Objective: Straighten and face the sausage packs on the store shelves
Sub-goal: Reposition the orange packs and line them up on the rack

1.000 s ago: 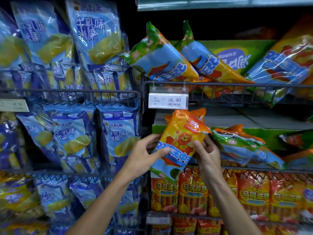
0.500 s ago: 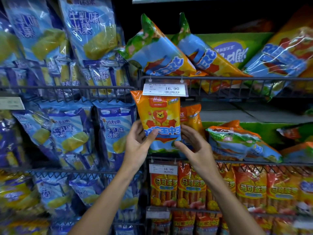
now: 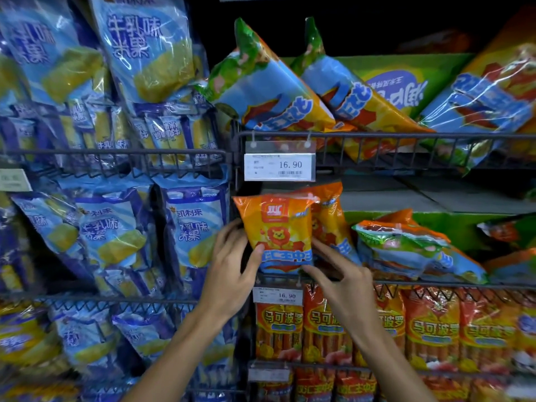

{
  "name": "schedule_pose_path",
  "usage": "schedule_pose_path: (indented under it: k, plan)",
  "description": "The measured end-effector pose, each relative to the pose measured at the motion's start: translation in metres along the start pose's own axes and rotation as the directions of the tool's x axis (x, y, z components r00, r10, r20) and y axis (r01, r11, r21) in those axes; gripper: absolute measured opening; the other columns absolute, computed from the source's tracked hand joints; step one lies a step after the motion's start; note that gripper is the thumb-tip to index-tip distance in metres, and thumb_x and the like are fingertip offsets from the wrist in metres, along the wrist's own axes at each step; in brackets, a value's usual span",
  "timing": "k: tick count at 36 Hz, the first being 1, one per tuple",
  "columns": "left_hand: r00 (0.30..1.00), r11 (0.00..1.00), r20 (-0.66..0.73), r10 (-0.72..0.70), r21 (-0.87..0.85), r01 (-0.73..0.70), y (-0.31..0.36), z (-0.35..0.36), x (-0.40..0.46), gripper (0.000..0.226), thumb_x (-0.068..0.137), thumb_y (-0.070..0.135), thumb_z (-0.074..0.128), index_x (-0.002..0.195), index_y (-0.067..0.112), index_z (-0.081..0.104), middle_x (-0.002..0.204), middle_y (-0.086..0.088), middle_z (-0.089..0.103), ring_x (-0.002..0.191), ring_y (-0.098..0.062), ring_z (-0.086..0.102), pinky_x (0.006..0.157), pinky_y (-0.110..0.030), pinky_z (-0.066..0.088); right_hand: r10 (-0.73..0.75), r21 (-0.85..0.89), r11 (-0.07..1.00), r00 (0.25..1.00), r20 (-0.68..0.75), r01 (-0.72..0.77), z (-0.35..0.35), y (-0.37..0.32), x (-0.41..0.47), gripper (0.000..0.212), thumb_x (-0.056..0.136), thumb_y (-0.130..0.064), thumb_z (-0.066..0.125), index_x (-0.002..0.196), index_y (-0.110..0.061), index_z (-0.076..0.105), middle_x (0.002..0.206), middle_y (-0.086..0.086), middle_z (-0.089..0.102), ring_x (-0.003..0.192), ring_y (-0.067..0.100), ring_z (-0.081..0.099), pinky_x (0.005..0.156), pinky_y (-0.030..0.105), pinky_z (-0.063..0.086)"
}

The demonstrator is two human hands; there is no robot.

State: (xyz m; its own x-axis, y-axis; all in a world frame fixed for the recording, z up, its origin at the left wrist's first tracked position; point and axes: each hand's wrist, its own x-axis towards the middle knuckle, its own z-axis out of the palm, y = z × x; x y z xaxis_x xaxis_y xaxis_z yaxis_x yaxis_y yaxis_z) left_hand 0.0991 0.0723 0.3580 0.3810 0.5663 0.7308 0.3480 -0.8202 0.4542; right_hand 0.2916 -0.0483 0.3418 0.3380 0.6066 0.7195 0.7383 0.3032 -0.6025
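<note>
A dim store aisle fills the view, its dark wire shelves (image 3: 377,137) stacked in tiers with glossy, crinkled plastic bags; to the left hang blue-and-yellow rice-snack bags (image 3: 145,47), and on the upper right tier large blue, orange and green sausage bags (image 3: 272,91) lie slumped on a slant; a white price tag reading 16.90 (image 3: 280,165) hangs in a clear sleeve from the upper rail; on the tier below stand red-and-orange packs of thin sausages (image 3: 327,326) in an upright row. At the left end of the middle tier, the orange plastic sausage pack with a lion cartoon (image 3: 277,230) stands upright, face forward, just in front of a second orange pack (image 3: 330,216); the left hand (image 3: 232,274) grips its left edge, thumb on the front and fingers behind; the right hand (image 3: 345,277) touches its lower right corner with loosely spread, relaxed fingers.
</note>
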Motion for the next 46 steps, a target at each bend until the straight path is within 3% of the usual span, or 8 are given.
schedule_pose_path:
  k: [4, 9, 15, 23, 28, 31, 35, 46]
  plan:
    - [0.995, 0.988, -0.009, -0.102, -0.122, 0.100, -0.006, 0.006, -0.007, 0.040, 0.103, 0.053, 0.047, 0.124, 0.023, 0.063, 0.121, 0.011, 0.062, 0.120, -0.008, 0.055, 0.098, -0.039, 0.048, 0.008, -0.070, 0.997, 0.999, -0.054, -0.012, 0.003, -0.005, 0.000, 0.044, 0.089, -0.047, 0.068, 0.124, -0.020, 0.073, 0.114, -0.011, 0.074, 0.096, -0.009, 0.067, 0.083, 0.011, 0.055]
    - [0.986, 0.946, -0.049, -0.157, -0.294, 0.136, -0.005, 0.015, -0.007, 0.034, 0.102, 0.046, 0.055, 0.131, 0.029, 0.063, 0.125, 0.016, 0.065, 0.122, -0.006, 0.058, 0.100, -0.038, 0.051, -0.046, -0.259, 0.966, 0.992, -0.119, 0.013, 0.005, -0.002, 0.006, 0.041, 0.089, -0.053, 0.066, 0.105, -0.019, 0.081, 0.094, -0.009, 0.078, 0.079, 0.003, 0.072, 0.069, 0.027, 0.062]
    - [0.971, 0.976, -0.229, -0.066, -0.216, 0.016, -0.001, 0.019, -0.001, 0.023, 0.101, 0.037, 0.060, 0.120, 0.027, 0.070, 0.117, 0.028, 0.061, 0.120, -0.005, 0.053, 0.099, -0.022, 0.044, -0.080, -0.229, 0.972, 0.990, -0.119, 0.051, 0.010, -0.003, 0.013, 0.035, 0.092, -0.046, 0.065, 0.091, -0.015, 0.082, 0.080, -0.007, 0.077, 0.067, 0.001, 0.068, 0.062, 0.012, 0.052]
    - [0.985, 0.993, -0.141, -0.095, -0.088, 0.083, -0.014, 0.020, -0.001, 0.028, 0.105, 0.042, 0.054, 0.123, 0.025, 0.066, 0.115, 0.024, 0.056, 0.121, -0.003, 0.049, 0.100, -0.027, 0.044, -0.015, -0.277, 0.961, 0.999, 0.029, 0.022, 0.017, 0.003, 0.019, 0.054, 0.098, -0.059, 0.049, 0.065, -0.020, 0.067, 0.051, -0.006, 0.055, 0.046, 0.008, 0.051, 0.048, 0.033, 0.041]
    - [0.974, 0.998, -0.218, -0.055, -0.048, 0.046, -0.004, 0.016, -0.013, 0.049, 0.102, 0.029, 0.063, 0.148, 0.018, 0.050, 0.152, 0.008, 0.042, 0.145, -0.003, 0.034, 0.118, -0.022, 0.032, -0.044, -0.293, 0.955, 0.999, -0.017, 0.037, 0.015, 0.004, 0.009, 0.042, 0.098, -0.056, 0.053, 0.090, -0.025, 0.080, 0.078, -0.011, 0.075, 0.068, 0.004, 0.067, 0.059, 0.034, 0.056]
    - [0.917, 0.972, -0.324, 0.231, 0.116, -0.204, 0.003, 0.019, -0.025, 0.056, 0.094, 0.003, 0.070, 0.146, 0.008, 0.049, 0.150, -0.011, 0.042, 0.147, -0.017, 0.035, 0.121, -0.031, 0.031, -0.176, -0.216, 0.966, 0.975, -0.133, 0.145, 0.013, 0.010, -0.003, 0.029, 0.100, -0.039, 0.061, 0.111, -0.018, 0.078, 0.105, -0.008, 0.077, 0.096, -0.002, 0.069, 0.078, 0.026, 0.061]
    - [0.868, 0.857, -0.075, 0.492, 0.218, -0.467, 0.009, 0.032, -0.028, 0.056, 0.095, 0.003, 0.070, 0.147, 0.011, 0.051, 0.157, -0.007, 0.041, 0.151, -0.027, 0.034, 0.121, -0.043, 0.034, -0.373, -0.234, 0.917, 0.900, -0.227, 0.322, 0.005, 0.012, -0.008, 0.032, 0.093, -0.009, 0.071, 0.125, -0.004, 0.069, 0.128, 0.003, 0.069, 0.125, 0.015, 0.062, 0.106, 0.033, 0.050]
    - [0.913, 0.842, 0.092, 0.398, 0.358, -0.403, 0.004, 0.039, -0.015, 0.064, 0.103, 0.028, 0.057, 0.160, 0.018, 0.029, 0.171, 0.000, 0.016, 0.158, -0.024, 0.013, 0.128, -0.045, 0.014, -0.258, -0.277, 0.942, 0.934, -0.247, 0.187, -0.004, 0.007, 0.005, 0.064, 0.093, -0.017, 0.072, 0.149, -0.003, 0.045, 0.153, 0.005, 0.049, 0.143, 0.014, 0.046, 0.116, 0.029, 0.041]
